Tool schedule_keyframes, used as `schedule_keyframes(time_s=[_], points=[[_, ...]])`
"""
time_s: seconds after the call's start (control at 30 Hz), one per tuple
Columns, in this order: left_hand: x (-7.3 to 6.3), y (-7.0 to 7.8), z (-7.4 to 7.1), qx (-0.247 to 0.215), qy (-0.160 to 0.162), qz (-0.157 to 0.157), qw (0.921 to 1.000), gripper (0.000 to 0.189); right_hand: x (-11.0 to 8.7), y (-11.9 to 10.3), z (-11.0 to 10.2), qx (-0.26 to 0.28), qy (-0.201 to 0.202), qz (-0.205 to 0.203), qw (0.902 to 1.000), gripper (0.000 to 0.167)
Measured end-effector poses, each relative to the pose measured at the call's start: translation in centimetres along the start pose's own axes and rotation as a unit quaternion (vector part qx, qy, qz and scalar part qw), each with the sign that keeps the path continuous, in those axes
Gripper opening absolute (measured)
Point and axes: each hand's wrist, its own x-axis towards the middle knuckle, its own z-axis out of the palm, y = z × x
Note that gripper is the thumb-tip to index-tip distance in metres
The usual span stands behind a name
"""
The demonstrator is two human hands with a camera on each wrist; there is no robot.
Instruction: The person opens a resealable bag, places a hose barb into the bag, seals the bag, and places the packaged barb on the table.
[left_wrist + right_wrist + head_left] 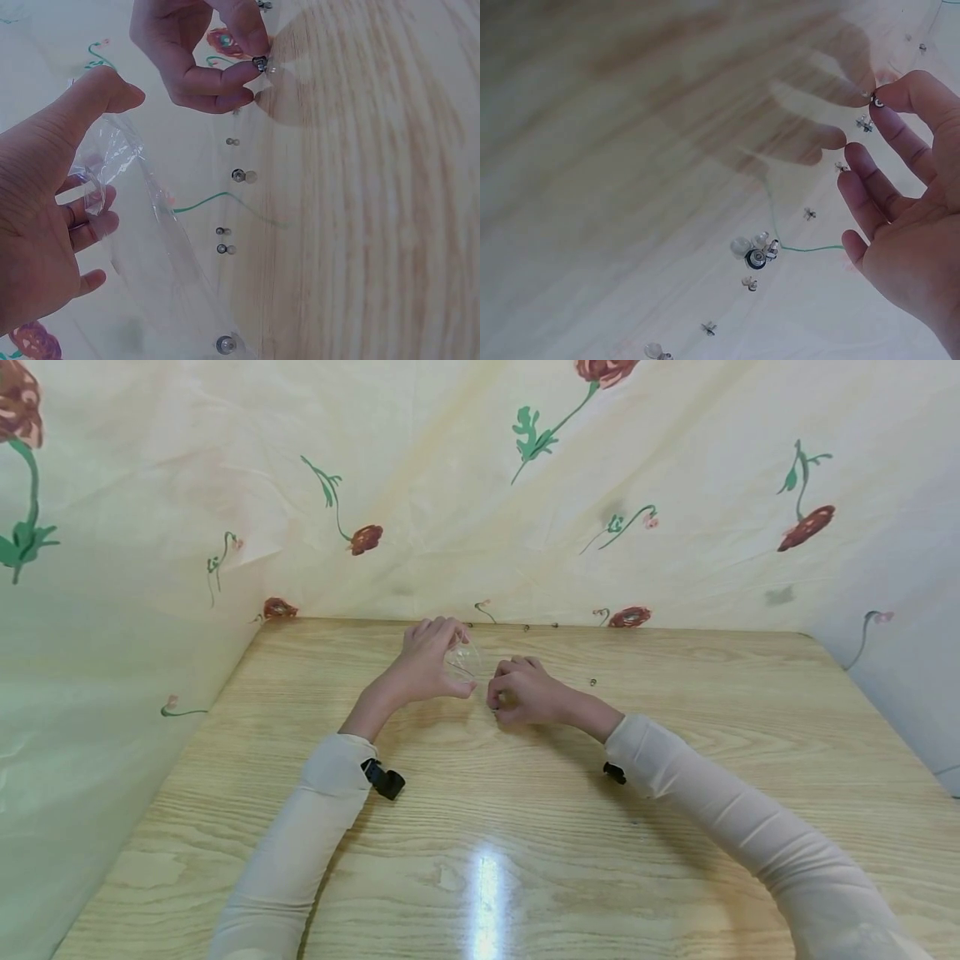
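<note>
My left hand (422,665) holds a clear plastic bag (463,662) above the far part of the table, the thumb stretched out and the fingers bent at the film. In the left wrist view the crinkled bag (124,157) hangs between thumb and fingers. Just to its right, my right hand (528,692) is low over the wood. Its thumb and index finger pinch a small metal screw-like fastener with a dark ring (877,100) close to the tabletop, while the other fingers are loosely bent. The fastener's lower end is partly hidden by the fingertips.
Several small metal fasteners lie about the table, one (592,682) to the right of my right hand and one (556,625) along the back edge. A floral cloth (465,485) rises behind the wooden table (420,860) and along its sides.
</note>
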Motion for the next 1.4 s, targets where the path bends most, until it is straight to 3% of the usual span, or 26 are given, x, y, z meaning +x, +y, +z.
schedule_keyframes(time_s=[0.47, 0.87, 1.3, 1.4], points=[[0.0, 0.1, 0.0, 0.006, 0.003, -0.001, 1.0000, 0.062, -0.4, 0.3, -0.5, -0.020, 0.016, 0.011, 0.9996, 0.008], [0.0, -0.2, 0.2, -0.006, 0.005, 0.004, 1.0000, 0.060, -0.4, 1.2, -1.4, 0.032, 0.060, 0.020, 0.9975, 0.007], [0.0, -0.4, 0.3, -0.009, 0.002, 0.006, 0.9999, 0.060, -0.3, 2.0, -1.9, 0.068, 0.130, 0.005, 0.9892, 0.008], [0.0, -0.4, 0.4, -0.007, 0.007, 0.008, 0.9999, 0.060, -0.1, 2.1, -2.0, 0.075, 0.145, -0.014, 0.9865, 0.007]])
